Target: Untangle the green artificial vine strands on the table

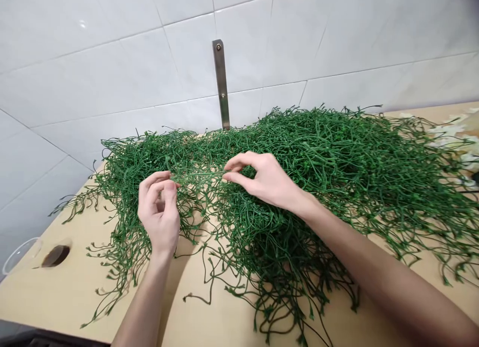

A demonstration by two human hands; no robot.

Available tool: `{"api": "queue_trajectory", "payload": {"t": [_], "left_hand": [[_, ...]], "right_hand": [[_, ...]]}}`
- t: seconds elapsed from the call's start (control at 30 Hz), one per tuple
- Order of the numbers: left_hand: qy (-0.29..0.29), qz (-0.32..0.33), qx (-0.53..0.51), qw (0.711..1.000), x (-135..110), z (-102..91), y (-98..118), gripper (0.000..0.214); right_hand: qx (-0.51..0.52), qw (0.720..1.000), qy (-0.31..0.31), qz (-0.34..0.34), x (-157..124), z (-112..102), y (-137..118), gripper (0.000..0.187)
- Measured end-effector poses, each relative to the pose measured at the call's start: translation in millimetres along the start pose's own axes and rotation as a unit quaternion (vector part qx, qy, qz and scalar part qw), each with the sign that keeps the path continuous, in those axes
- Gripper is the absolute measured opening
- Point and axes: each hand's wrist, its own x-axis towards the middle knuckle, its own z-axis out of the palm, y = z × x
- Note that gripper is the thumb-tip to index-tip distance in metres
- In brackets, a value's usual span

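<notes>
A big heap of thin green plastic stems (322, 172) lies spread over a pale wooden table (56, 292). One green stem (198, 175) is stretched level between both hands, just above the heap. My left hand (160, 212) pinches its left end between thumb and fingers. My right hand (262, 179) pinches its right end, with the forearm lying across the heap.
A white tiled wall rises behind the table, with a metal bracket (221, 82) screwed to it. A round hole (56, 255) sits in the table's left corner beside a clear plastic cup rim (20, 252). Pale flower pieces (458, 132) lie at the far right.
</notes>
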Motion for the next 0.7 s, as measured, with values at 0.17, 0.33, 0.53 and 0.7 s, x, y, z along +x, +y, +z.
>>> {"api": "queue_trajectory", "payload": {"t": [0.17,0.33,0.53,0.7], "left_hand": [[0.079,0.064,0.095,0.99,1.8,-2.1,-4.0,0.01],[0.073,0.134,0.166,0.974,0.8,-1.1,-5.0,0.024],[-0.117,0.229,0.023,0.966,-10.8,4.9,6.4,0.039],[-0.229,0.085,0.009,0.97,-15.2,7.6,7.1,0.017]], "right_hand": [[-0.086,0.992,0.011,-0.088,0.4,-21.6,-10.3,0.013],[-0.074,0.992,-0.036,-0.095,-1.3,-8.3,-12.4,0.008],[-0.011,0.992,-0.048,-0.114,-3.9,17.0,-15.9,0.008],[0.191,0.981,-0.012,0.026,-1.9,14.2,-20.4,0.012]]}}
